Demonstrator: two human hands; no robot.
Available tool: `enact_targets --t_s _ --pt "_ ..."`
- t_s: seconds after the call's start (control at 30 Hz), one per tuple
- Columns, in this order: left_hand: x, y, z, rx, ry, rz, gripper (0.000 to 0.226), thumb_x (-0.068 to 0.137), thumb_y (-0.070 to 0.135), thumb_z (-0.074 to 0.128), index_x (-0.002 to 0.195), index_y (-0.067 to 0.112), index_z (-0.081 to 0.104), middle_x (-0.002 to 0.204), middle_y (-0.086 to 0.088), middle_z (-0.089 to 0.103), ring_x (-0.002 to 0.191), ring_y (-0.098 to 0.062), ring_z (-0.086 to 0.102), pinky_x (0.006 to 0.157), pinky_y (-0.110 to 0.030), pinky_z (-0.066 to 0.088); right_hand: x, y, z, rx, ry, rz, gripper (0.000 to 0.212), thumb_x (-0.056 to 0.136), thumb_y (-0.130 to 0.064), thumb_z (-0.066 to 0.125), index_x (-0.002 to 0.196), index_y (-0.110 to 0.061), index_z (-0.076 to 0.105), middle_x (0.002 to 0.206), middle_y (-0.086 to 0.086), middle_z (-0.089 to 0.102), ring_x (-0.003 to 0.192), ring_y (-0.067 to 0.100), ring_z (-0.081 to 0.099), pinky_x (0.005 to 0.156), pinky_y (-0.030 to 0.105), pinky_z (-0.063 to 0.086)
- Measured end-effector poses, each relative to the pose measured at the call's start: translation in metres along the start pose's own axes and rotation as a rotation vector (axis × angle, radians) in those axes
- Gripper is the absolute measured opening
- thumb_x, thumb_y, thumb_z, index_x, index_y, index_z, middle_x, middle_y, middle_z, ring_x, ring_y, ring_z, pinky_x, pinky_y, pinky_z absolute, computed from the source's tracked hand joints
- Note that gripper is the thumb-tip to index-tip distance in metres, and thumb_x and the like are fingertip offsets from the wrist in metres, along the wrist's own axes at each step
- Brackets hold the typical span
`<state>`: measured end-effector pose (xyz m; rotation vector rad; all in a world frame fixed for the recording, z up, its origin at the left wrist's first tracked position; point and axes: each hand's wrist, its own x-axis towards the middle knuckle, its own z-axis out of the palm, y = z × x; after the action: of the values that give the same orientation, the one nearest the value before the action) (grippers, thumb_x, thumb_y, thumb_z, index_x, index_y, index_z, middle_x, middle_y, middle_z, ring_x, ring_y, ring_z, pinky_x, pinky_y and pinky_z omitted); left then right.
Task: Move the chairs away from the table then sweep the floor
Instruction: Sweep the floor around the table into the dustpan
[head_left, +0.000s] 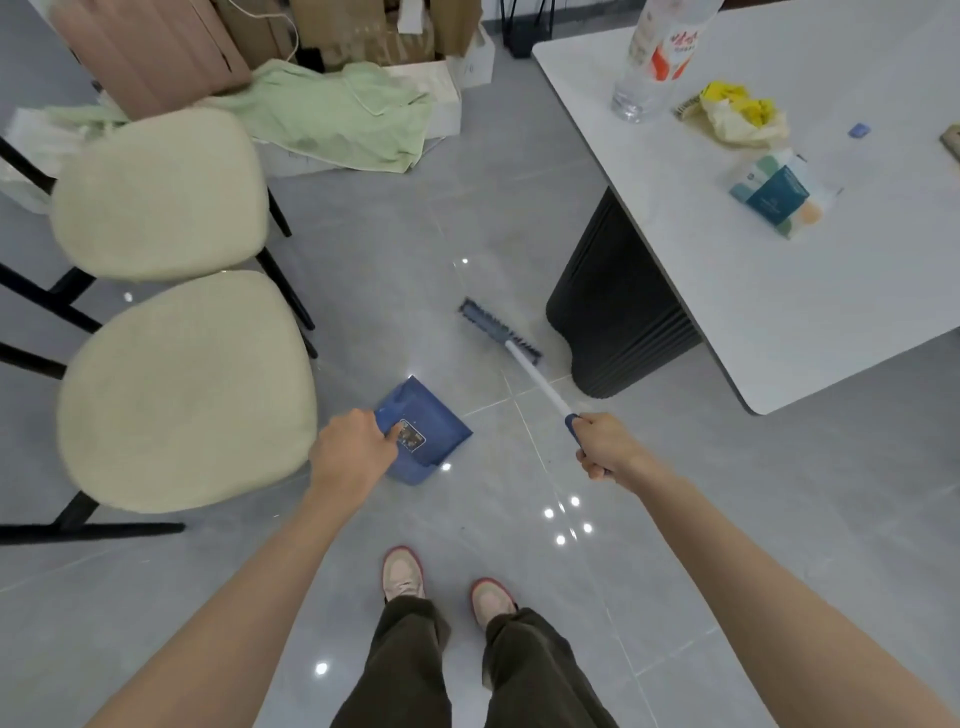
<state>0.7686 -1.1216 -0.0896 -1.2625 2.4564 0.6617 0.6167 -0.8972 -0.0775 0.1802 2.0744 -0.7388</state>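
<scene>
The fingers (393, 432) of the left hand (353, 452) curl round the handle of the blue dustpan (434, 415), with the index finger lying along its top. The pan is tilted low over the grey floor (441, 234); whether it touches the tiles cannot be told. The right hand (605, 447) is wrapped tight round the blue grip of the broom (535, 379). Its white shaft slants forward and down to the brush head (493, 327), which sits on the floor just beside the bench's dark pedestal (613, 312). Two cream chairs (182, 389) stand side by side on the left, well apart from the white bench (779, 291). The bench carries a clear bottle (654, 57), a crumpled yellow wrapper (737, 111) and a tissue pack (779, 195).
</scene>
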Motion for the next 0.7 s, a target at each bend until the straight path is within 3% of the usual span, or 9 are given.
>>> enact_targets --t_s 0.23,0.33,0.43,0.5,0.6,0.63,0.7 --pt "0.037 -0.011 -0.001 -0.088 0.007 -0.032 0.037 0.088 0.038 0.059 0.096 0.003 0.066 0.096 -0.018 0.067 0.09 -0.038 0.064 0.075 -0.04 0.054 0.064 -0.019 0.021 -0.055 0.083 0.112 0.033 0.098 -0.009 0.031 0.066 -0.008 0.038 0.055 0.01 0.039 0.043 0.019 0.034 0.044 0.023 0.028" --pt "0.05 -0.005 -0.006 -0.094 0.007 -0.043 0.035 0.089 0.036 0.059 0.096 0.003 0.065 0.097 -0.018 0.067 0.091 -0.039 0.064 0.074 -0.038 0.052 0.057 -0.017 0.034 -0.291 0.01 0.097 0.024 0.096 -0.005 0.032 0.076 -0.006 0.045 0.054 0.012 0.046 0.043 0.021 0.043 0.044 0.023 0.035" --pt "0.061 -0.002 -0.012 -0.149 0.005 -0.075 0.032 0.088 0.035 0.06 0.09 0.004 0.065 0.092 -0.018 0.068 0.087 -0.038 0.064 0.073 -0.038 0.053 0.031 -0.02 0.045 -0.372 -0.122 0.083 0.026 0.095 -0.007 0.034 0.071 -0.008 0.042 0.053 0.011 0.047 0.039 0.02 0.043 0.039 0.018 0.034" --pt "0.064 0.0 -0.016 -0.158 0.011 -0.083 0.032 0.088 0.035 0.06 0.09 0.003 0.065 0.092 -0.018 0.068 0.087 -0.038 0.064 0.072 -0.037 0.053 0.011 -0.023 0.047 -0.291 -0.216 0.105 0.024 0.094 -0.012 0.034 0.071 -0.007 0.039 0.049 0.01 0.041 0.031 0.017 0.034 0.037 0.015 0.024" --pt "0.063 0.003 -0.018 -0.142 -0.004 -0.076 0.033 0.09 0.034 0.058 0.094 0.002 0.065 0.091 -0.017 0.068 0.086 -0.037 0.064 0.066 -0.034 0.049 -0.012 -0.035 0.04 -0.015 -0.257 0.176 0.023 0.093 -0.013 0.038 0.089 0.004 0.053 0.054 0.004 0.03 0.034 0.011 0.02 0.036 0.016 0.016" --pt "0.063 0.003 -0.021 -0.146 -0.014 -0.074 0.032 0.091 0.034 0.058 0.093 0.003 0.065 0.09 -0.016 0.068 0.085 -0.036 0.064 0.065 -0.034 0.048 -0.019 -0.042 0.035 0.06 -0.255 0.191 0.022 0.094 -0.013 0.039 0.096 -0.002 0.058 0.055 0.003 0.028 0.036 0.01 0.018 0.035 0.015 0.015" --pt "0.064 0.001 -0.026 -0.156 -0.017 -0.077 0.032 0.09 0.035 0.059 0.092 0.004 0.066 0.089 -0.015 0.069 0.085 -0.035 0.065 0.067 -0.035 0.051 -0.033 -0.056 0.027 0.161 -0.263 0.202 0.007 0.094 -0.013 0.04 0.099 -0.015 0.045 0.057 0.001 0.027 0.037 0.007 0.016 0.032 0.015 0.014"
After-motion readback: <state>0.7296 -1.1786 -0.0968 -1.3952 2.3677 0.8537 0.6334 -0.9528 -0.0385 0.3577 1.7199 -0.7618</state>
